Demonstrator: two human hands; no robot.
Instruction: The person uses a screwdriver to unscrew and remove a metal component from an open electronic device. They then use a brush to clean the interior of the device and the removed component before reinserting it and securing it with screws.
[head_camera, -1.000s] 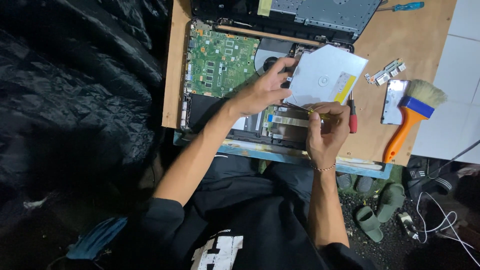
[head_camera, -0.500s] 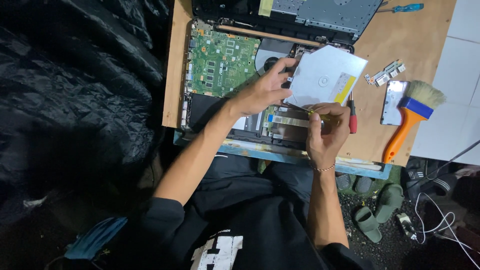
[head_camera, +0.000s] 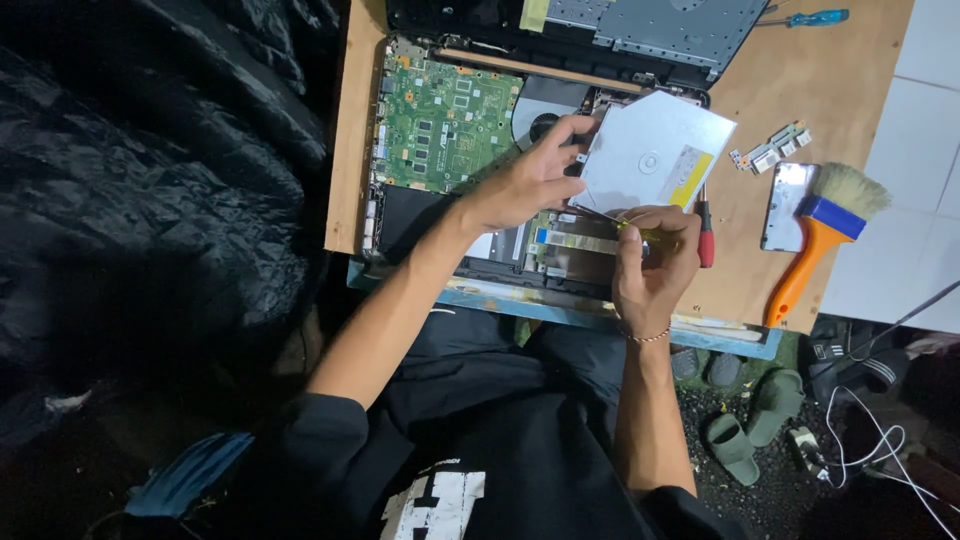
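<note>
Left hand (head_camera: 530, 180) gripped edge of silver optical drive (head_camera: 655, 150), held over opened laptop (head_camera: 450, 130) on table (head_camera: 800, 80). Right hand (head_camera: 655, 255) closed on yellow-handled screwdriver (head_camera: 625, 225), tip at drive's near edge. Versus half-second earlier: no visible shift; work at that edge unchanged.

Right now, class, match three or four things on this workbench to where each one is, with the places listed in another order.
Things:
1. Silver optical drive
2. Orange-handled brush
3. Green circuit board
4. Blue-handled screwdriver

Places:
A. inside the opened laptop, left part
B. top edge of the table
C. held at its edge by the left hand
D. right side of the table

Pairs: 1-C, 2-D, 3-A, 4-B
</note>
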